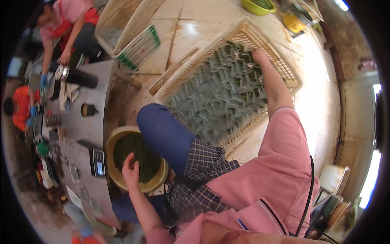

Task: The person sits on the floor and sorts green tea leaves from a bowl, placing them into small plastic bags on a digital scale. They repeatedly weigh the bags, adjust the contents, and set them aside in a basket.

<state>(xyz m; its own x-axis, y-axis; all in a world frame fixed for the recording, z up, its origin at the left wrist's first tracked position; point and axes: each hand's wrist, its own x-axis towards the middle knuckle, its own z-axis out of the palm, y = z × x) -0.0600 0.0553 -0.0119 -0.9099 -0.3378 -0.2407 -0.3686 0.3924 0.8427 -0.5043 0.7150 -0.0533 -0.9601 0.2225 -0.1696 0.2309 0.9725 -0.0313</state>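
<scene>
Over a round tub [110,170] of loose, dark green leafy material [138,152], my left hand [131,172] hovers with its fingers apart and nothing between them. My right hand [260,56] reaches to the far right part of a large cream plastic crate [275,39] on the floor. The crate is filled with many upright clear plastic pouches [222,91] that hold green material. The fingers of my right hand are at the pouches' edge; whether they grip one is hidden. Beside the tub, a digital scale [98,164] lies on the metal table.
The metal table [91,128] at left bears a black flask [80,77], a dark cup [88,109] and flat clear pouches [95,207]. Co-workers [70,24] sit around it. Another crate [106,45] stands at upper left. A green basin [259,6] and a yellow bucket [294,21] stand farther off.
</scene>
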